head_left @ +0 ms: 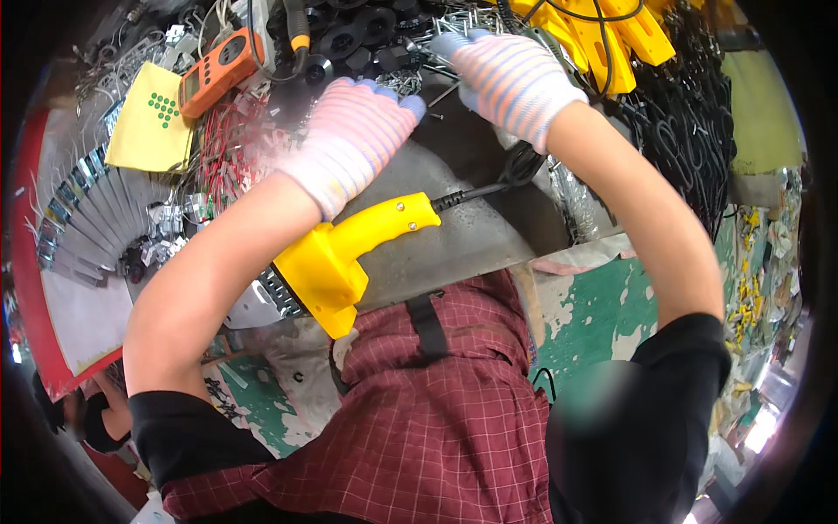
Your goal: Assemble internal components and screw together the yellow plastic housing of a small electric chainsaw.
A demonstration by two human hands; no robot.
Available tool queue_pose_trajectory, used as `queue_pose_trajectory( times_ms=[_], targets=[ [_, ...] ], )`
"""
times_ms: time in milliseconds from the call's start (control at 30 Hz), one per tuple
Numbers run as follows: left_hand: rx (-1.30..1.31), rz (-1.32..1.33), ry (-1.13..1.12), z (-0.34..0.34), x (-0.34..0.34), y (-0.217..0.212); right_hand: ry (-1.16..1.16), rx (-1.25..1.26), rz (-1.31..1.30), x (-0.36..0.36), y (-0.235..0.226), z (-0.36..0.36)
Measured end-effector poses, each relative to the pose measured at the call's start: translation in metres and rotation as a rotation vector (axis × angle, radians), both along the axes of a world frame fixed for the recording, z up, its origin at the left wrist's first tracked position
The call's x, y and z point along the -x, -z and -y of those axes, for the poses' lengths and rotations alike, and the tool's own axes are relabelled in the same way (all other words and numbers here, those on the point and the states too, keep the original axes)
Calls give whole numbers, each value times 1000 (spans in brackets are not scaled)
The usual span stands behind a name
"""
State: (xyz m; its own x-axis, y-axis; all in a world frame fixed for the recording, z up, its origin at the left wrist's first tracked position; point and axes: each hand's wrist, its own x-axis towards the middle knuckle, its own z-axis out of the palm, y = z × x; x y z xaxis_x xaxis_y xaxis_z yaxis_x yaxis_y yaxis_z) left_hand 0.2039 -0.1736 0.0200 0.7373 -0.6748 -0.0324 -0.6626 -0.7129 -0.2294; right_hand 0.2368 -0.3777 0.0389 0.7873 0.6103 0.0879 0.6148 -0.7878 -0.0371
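Both my hands wear striped knit gloves with blue-grey fingertips. My left hand [353,140] is over the bench, its fingers curled beside the black round parts [371,31]; whatever it may grip is hidden. My right hand [515,83] reaches into a heap of loose screws [454,24], thumb and fingers apart. A single screw [443,91] lies near its thumb. Below my left wrist rests a yellow pistol-grip power tool [327,271], its black cord [476,192] running toward my right wrist. Neither hand touches its grip.
An orange meter [223,70] and a yellow card with green dots [155,118] lie at left, near red wires [231,148] and fanned metal strips [92,205]. Yellow housings [602,44] and bundled black cords [685,131] fill the far right. Another person's arm [109,410] shows lower left.
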Motion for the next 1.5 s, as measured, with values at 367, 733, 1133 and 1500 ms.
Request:
queue_pose_trajectory(
  times_ms=[367, 733, 1133, 1500],
  targets=[
    [1153, -839, -531, -68, 50, -56, 135, -1431, -758, 166, 5, -20],
    [1227, -744, -477, -77, 82, -57, 228, -1661, -562, 201, 57, -79],
    [306, -113, 191, -46, 87, -46, 327, -1686, -799, 213, 57, -81],
    [858, -704, -77, -54, 72, -37, 499, -1920, -818, 213, 52, -94]
  ],
)
